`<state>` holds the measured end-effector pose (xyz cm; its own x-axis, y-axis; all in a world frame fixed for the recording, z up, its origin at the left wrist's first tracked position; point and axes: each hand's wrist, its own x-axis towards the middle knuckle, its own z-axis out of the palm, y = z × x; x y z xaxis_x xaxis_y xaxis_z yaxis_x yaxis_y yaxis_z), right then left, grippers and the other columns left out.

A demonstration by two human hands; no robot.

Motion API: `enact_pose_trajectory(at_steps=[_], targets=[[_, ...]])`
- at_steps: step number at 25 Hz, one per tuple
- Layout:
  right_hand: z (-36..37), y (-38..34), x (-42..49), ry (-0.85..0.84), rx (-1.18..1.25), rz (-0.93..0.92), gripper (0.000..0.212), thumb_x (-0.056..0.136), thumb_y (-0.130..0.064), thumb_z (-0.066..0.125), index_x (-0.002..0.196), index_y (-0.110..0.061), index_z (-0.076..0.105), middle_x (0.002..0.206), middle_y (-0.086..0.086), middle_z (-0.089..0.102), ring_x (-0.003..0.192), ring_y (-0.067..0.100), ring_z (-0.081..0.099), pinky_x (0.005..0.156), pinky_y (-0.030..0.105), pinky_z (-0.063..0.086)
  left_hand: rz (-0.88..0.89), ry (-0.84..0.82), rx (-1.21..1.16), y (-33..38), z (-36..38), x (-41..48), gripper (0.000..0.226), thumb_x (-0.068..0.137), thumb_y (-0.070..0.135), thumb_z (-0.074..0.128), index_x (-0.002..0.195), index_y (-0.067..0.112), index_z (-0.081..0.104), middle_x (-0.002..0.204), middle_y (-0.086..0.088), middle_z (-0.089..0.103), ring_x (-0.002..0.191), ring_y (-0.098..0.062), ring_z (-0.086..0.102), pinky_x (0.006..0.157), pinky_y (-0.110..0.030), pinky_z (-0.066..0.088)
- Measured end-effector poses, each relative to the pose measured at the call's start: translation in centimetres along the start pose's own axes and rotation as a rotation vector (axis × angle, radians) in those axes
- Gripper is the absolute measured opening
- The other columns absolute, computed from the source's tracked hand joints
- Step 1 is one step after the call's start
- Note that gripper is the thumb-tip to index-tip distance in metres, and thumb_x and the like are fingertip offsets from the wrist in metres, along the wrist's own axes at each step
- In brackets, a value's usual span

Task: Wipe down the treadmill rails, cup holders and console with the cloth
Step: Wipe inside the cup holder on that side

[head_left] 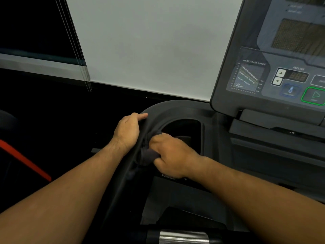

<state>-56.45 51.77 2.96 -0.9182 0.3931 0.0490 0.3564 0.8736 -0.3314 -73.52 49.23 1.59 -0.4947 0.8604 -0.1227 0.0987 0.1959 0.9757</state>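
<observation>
The treadmill's dark curved left rail point(168, 108) arcs from the console point(274, 71) down toward me. My left hand point(127, 132) wraps over the rail's outer edge, thumb on top. My right hand point(171, 154) grips a bunched dark grey cloth point(148, 154) and holds it against the rail's inner side, at the rim of the left cup holder point(184, 131). The cloth blends with the rail, so its full extent is hard to see.
The console's lit panel shows a heart-rate chart point(248, 76), incline arrows point(279, 76) and a green start button point(314, 95). A chrome grip sensor point(182, 236) sits at the bottom. A pale wall point(149, 46), blind cords point(79, 59) and a red frame part point(26, 161) lie to the left.
</observation>
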Motion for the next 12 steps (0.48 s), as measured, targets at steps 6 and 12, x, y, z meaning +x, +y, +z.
enact_pose_trajectory(at_steps=[6,12], targets=[[-1.8,5.0,4.7,-0.042,-0.363,0.066,0.036,0.084,-0.038,0.045,0.115,-0.026,0.059,0.121,0.000,0.059,0.114,0.025,0.050,0.105,0.044,0.033,0.025,-0.008,0.004,-0.2,-0.1,0.1,0.053,0.069,0.050,0.031,0.097,0.040,0.075,0.121,0.008,0.069,0.116,-0.008,0.059,0.110,-0.036,0.039],[-2.7,5.8,6.3,-0.091,-0.360,0.403,0.044,0.089,-0.050,0.030,0.117,-0.025,0.055,0.125,0.006,0.052,0.115,0.033,0.044,0.096,0.046,0.039,0.037,-0.006,0.017,-0.2,0.0,0.1,0.060,0.072,0.049,0.030,0.112,0.033,0.072,0.121,0.012,0.066,0.114,-0.004,0.055,0.103,-0.028,0.039]])
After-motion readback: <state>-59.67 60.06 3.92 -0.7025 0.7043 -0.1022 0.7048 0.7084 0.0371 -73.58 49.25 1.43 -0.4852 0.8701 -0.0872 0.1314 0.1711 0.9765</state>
